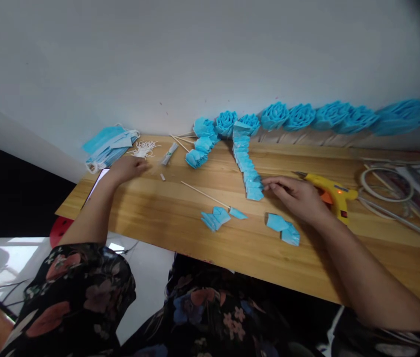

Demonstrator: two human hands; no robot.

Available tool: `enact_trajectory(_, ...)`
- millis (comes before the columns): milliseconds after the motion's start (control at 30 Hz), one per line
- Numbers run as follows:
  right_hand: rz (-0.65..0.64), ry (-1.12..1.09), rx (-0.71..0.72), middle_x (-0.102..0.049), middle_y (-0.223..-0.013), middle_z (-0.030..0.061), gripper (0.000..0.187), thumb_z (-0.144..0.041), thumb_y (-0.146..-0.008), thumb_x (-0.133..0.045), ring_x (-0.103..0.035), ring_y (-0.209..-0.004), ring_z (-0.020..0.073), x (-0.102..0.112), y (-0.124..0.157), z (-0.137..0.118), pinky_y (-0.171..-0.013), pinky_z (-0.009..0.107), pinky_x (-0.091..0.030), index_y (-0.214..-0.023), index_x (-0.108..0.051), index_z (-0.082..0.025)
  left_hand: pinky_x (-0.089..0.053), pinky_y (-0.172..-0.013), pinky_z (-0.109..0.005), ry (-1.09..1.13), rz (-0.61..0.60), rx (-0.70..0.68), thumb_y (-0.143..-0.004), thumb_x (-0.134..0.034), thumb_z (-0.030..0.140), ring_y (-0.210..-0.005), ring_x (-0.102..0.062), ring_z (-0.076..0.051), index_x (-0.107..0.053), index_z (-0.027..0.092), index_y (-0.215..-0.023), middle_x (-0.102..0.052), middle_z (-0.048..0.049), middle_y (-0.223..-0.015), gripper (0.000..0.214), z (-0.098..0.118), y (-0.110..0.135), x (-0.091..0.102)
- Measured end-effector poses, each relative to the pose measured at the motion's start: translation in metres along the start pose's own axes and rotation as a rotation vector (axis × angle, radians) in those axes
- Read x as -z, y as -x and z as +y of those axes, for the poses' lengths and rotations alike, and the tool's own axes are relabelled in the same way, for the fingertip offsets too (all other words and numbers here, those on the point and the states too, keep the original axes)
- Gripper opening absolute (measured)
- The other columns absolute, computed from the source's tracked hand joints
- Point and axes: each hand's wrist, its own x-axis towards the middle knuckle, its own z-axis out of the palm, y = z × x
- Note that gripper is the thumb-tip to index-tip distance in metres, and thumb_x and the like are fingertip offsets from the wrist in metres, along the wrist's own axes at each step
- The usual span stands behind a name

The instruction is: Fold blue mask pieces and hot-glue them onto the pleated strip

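My right hand has its fingers pinched together at the near end of a long row of overlapping folded blue petals. My left hand rests on the table with fingers curled, just below a heap of white ear-loop strings; nothing shows in it. Between the hands lies a thin wooden stick with a small blue piece at its tip. Loose folded blue petals sit below it, and another few blue petals lie below my right hand.
Several finished blue flowers line the wall. A yellow glue gun with a lit orange light lies beside my right hand. Tape rolls are at the far right. Blue face masks and a phone lie left on the wooden table.
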Motion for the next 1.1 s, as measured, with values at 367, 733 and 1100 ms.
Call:
enact_trajectory(367, -0.013, -0.030, -0.013, -0.083, -0.094, 0.0066, 0.031, -0.038, -0.097, -0.053, -0.078, -0.085, 0.0233, -0.002, 0.000, 0.002, -0.081, 0.041, -0.062, -0.108, -0.078, -0.022, -0.042, -0.075, -0.027, -0.037, -0.149, -0.116, -0.073, -0.066, 0.054, -0.086, -0.059, -0.020, -0.071, 0.021, -0.108, -0.069, -0.0053, -0.098, 0.049, -0.004, 0.018, 0.012)
enact_trajectory(733, -0.014, -0.030, -0.006, -0.082, -0.091, 0.0052, 0.030, -0.037, -0.097, -0.054, -0.078, -0.084, 0.0229, 0.000, 0.000, 0.000, -0.080, 0.040, -0.062, -0.108, -0.079, -0.025, -0.044, -0.075, -0.030, 0.168, 0.098, 0.009, -0.079, -0.061, 0.042, -0.082, -0.060, -0.019, -0.064, 0.019, -0.080, -0.070, -0.0041, -0.088, 0.024, 0.002, 0.022, 0.013)
enact_trajectory(1100, -0.035, -0.033, -0.028, -0.082, -0.092, 0.0069, 0.033, -0.038, -0.097, -0.053, -0.078, -0.085, 0.0245, -0.001, -0.001, 0.002, -0.082, 0.042, -0.062, -0.110, -0.078, -0.022, -0.038, -0.066, -0.028, 0.134, -0.001, -0.024, -0.082, -0.058, 0.050, -0.075, -0.059, -0.019, -0.069, 0.020, -0.092, -0.069, -0.0034, -0.080, 0.034, -0.006, 0.022, -0.003)
